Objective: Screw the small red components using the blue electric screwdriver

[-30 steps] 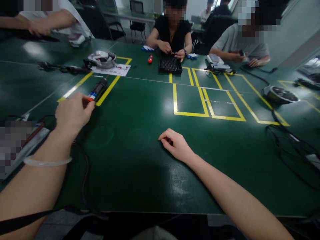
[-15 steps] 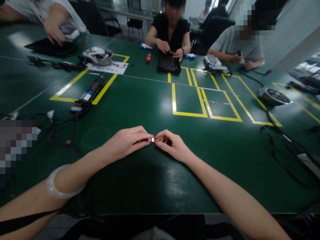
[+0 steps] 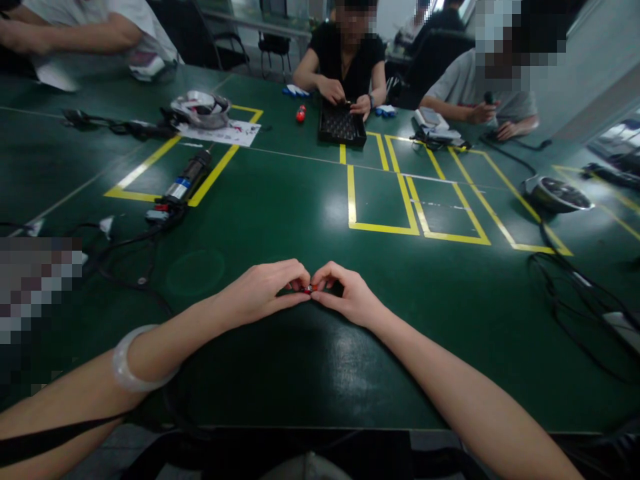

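Both hands meet low over the green table (image 3: 260, 373), their fingertips close together. Between them is a small red and silvery piece (image 3: 308, 289), too small and too covered by fingers to name its kind. My left hand (image 3: 265, 288) pinches it from the left between thumb and fingers. From the other side, my right hand (image 3: 347, 293) closes thumb and fingertips on its orange-red end. A pale bangle (image 3: 123, 363) circles my left forearm.
An electric screwdriver (image 3: 183, 181) with a cable lies ahead on the left. Across the table, a person works over a black tray (image 3: 343, 128) near a small red object (image 3: 301, 113). A round metal bowl-like item (image 3: 560, 193) and black cables (image 3: 565, 293) are at right. Yellow tape (image 3: 385, 229) marks rectangles.
My fingertips have drawn closer around the small red piece, and the left fingers are more bent. The person at far left has lifted a hand away from the dark tray there.
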Motion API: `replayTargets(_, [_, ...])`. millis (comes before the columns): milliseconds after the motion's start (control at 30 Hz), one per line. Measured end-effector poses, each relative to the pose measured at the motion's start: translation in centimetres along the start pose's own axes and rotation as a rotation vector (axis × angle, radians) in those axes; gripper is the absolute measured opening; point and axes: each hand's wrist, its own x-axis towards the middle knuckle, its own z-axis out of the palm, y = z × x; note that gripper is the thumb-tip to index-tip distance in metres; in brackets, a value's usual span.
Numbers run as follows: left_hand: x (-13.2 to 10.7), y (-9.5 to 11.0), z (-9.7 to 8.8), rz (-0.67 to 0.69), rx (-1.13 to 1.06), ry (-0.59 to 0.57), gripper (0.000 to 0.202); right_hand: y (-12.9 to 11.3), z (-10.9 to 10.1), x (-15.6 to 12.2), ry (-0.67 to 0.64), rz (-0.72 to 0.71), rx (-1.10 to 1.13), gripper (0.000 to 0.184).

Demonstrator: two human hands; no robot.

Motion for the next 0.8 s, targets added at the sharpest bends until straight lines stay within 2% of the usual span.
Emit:
replayTargets(233, [0.12, 0.01, -0.06, 0.035, -0.026, -0.013, 0.012, 0.14, -0.04, 0.01, 0.019, -0.008, -0.034, 0.013])
replayTargets(633, [0.06, -0.22, 0.12, 0.025, -0.056, 0.049, 0.022, 0.01, -0.09, -0.04, -0.023, 0.117, 0.156, 0.013])
replayTargets(800, [0.09, -0.27, 0.01, 0.049, -0.021, 0.013, 0.023, 0.24, -0.20, 0.01, -0.018, 0.071, 0.107, 0.012])
